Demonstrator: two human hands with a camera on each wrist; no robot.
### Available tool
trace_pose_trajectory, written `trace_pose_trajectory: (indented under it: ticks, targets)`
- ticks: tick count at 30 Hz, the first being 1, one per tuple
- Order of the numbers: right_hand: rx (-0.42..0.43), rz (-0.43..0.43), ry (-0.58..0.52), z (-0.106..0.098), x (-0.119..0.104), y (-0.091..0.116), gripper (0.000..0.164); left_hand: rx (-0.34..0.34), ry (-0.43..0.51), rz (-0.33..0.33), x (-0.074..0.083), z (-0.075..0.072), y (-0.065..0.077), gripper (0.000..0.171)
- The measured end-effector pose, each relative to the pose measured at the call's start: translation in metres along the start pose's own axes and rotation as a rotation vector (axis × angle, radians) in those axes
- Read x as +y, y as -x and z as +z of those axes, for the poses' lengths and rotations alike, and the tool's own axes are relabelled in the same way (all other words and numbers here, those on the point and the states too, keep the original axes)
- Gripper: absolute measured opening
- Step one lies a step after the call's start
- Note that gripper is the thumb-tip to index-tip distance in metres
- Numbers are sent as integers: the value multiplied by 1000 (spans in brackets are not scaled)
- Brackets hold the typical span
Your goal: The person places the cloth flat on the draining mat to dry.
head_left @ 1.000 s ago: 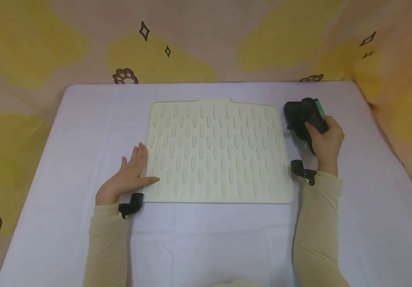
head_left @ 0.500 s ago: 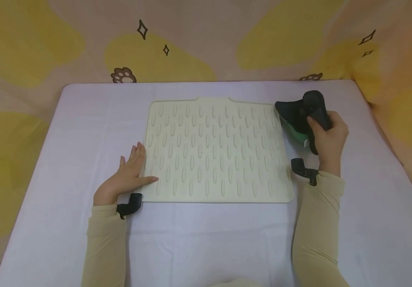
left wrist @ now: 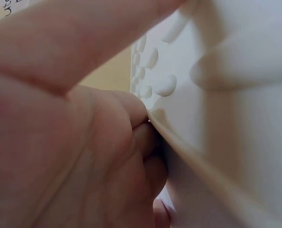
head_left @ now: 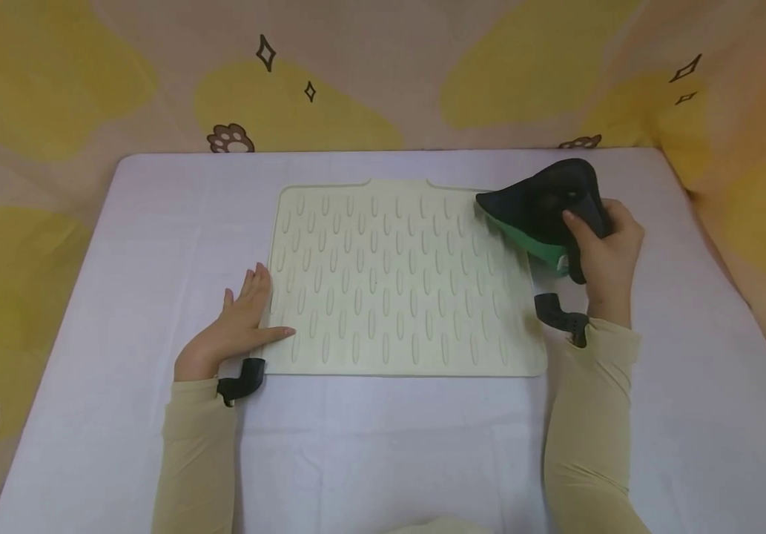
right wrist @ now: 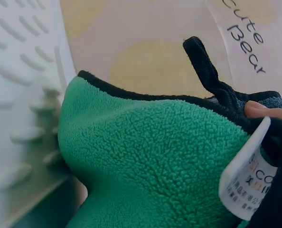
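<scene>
A cream drying mat [head_left: 389,282] with raised oval ridges lies flat on the table. My left hand [head_left: 232,326] rests at its left edge, fingers straight along the edge and thumb lying over the top of the mat. In the left wrist view the fingers [left wrist: 148,142] touch the mat's rim. My right hand [head_left: 612,256] pinches a folded cleaning cloth [head_left: 536,200], dark on one face and green on the other. The cloth hangs over the mat's upper right corner. Its plush green side [right wrist: 155,147], black edging, hanging loop [right wrist: 198,59] and white label [right wrist: 248,175] show in the right wrist view.
A white cloth covers the table [head_left: 383,445]. Behind it hangs a yellow and pink patterned fabric [head_left: 383,74] with paw prints, which also runs down both sides. Black wrist cameras [head_left: 242,382] sit on both sleeves.
The cloth has been lifted and spread wider, its left tip moving left from beside the mat to over its upper right corner. The left hand has stayed in place.
</scene>
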State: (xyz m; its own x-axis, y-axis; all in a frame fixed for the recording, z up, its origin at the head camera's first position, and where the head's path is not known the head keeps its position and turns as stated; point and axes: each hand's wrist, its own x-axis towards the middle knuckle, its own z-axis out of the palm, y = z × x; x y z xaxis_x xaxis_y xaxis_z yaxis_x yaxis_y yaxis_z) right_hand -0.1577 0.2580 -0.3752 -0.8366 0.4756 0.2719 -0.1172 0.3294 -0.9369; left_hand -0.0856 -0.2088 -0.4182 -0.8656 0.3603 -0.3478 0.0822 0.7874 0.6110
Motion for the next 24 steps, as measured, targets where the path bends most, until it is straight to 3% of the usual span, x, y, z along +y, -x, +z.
trace_pose_trajectory:
  ticks: [8, 24]
  targets:
    - [-66, -1, -37, 12, -12, 8, 15, 2, 0, 1, -1, 0, 0, 109]
    - [-162, -83, 6, 23, -16, 15, 15, 8, 8, -6, 0, 0, 0, 108]
